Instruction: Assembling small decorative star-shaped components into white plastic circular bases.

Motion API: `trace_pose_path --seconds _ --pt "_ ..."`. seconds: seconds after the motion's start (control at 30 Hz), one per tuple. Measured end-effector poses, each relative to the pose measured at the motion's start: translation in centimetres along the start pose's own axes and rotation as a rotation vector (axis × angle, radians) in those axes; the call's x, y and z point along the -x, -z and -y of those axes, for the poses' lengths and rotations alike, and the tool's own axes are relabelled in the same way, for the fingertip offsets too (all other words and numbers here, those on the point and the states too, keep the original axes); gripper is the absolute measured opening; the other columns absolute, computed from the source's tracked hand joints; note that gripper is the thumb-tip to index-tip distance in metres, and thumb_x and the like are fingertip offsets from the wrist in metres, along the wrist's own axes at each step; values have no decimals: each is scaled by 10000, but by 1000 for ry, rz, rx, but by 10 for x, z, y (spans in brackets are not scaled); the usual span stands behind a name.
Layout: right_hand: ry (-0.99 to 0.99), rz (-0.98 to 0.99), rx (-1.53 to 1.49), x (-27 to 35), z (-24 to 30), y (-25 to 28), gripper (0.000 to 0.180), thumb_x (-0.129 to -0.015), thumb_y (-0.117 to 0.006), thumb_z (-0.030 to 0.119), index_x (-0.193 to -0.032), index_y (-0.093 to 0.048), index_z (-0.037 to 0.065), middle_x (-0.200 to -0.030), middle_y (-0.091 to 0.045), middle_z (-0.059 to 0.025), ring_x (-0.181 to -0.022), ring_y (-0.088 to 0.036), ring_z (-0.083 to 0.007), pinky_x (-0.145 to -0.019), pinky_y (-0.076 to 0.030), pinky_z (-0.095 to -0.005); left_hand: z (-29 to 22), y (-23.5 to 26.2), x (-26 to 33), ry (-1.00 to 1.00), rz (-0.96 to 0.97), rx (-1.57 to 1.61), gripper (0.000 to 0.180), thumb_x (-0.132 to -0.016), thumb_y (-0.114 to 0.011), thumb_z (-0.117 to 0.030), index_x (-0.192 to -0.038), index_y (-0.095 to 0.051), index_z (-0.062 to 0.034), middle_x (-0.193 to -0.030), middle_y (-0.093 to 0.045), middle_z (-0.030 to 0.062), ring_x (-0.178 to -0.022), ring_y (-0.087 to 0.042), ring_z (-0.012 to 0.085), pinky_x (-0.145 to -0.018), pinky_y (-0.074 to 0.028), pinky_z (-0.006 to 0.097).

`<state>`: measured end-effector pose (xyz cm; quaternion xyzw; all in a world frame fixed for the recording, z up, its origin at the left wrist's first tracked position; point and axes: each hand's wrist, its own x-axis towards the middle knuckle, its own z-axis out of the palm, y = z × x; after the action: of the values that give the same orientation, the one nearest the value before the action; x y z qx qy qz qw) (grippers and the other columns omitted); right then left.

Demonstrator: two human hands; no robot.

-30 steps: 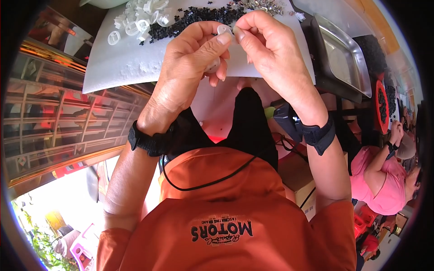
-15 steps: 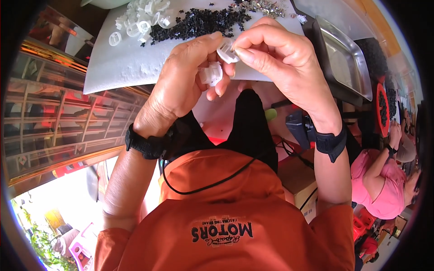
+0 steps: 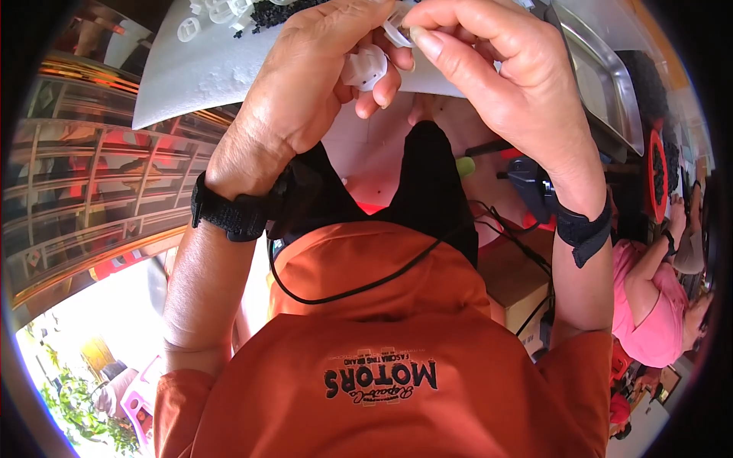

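My left hand is closed around two small white plastic parts above the near edge of a white work surface. One white plastic part, rounded with tiny dark holes, rests against its lower fingers. The other white plastic piece is held up between thumb and forefinger. At that upper piece, thumb and forefinger of my right hand are pinched together; whatever is between them is too small to make out. Loose white plastic parts and a pile of small black pieces lie beyond my left hand.
A metal tray stands right of my right hand. Farther right are a red bowl of black pieces and a person in pink. A latticed panel runs along the left. A black cable crosses my lap.
The view has tilted, so my hands and the work surface appear higher. The white part in my left fingers has turned, showing its rounded face. Both hands stay close together.
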<state>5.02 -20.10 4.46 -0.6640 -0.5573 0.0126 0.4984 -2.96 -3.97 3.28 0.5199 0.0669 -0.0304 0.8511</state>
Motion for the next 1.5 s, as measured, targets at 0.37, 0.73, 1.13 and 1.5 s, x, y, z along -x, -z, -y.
trace_pose_path --seconds 0.37,0.73,1.13,1.5 --pt "-263 -40 -134 2 2 -1 71 -871 -609 2 -833 -554 -22 -752 -541 -31 -642 -513 -55 -549 -417 -202 -2 -2 -3 24 -90 -76 242 -965 -505 -257 -963 -590 -31 -681 -598 25 -461 -544 107 -383 -364 200" --pt "-14 -81 -6 4 -5 -3 41 -866 -530 -49 -837 -540 -22 -767 -534 -81 -680 -549 -130 -622 -445 -239 -1 0 0 37 -24 -9 269 -986 -439 -247 -978 -570 -12 -725 -599 47 -481 -542 107 -391 -372 202" --pt "178 -160 179 7 -8 -5 68 -825 -575 -90 -852 -559 -30 -774 -546 -94 -647 -567 -167 -581 -455 -256 0 -3 1 61 -10 62 258 -979 -463 -226 -950 -581 1 -674 -603 64 -476 -539 119 -391 -365 210" --pt "74 -168 245 12 -10 -4 67 -836 -584 -66 -884 -585 -19 -798 -554 -63 -696 -558 -150 -617 -445 -245 14 0 -2 -165 -42 -217 330 -961 -465 -309 -975 -597 -7 -733 -598 56 -495 -476 85 -403 -305 207"
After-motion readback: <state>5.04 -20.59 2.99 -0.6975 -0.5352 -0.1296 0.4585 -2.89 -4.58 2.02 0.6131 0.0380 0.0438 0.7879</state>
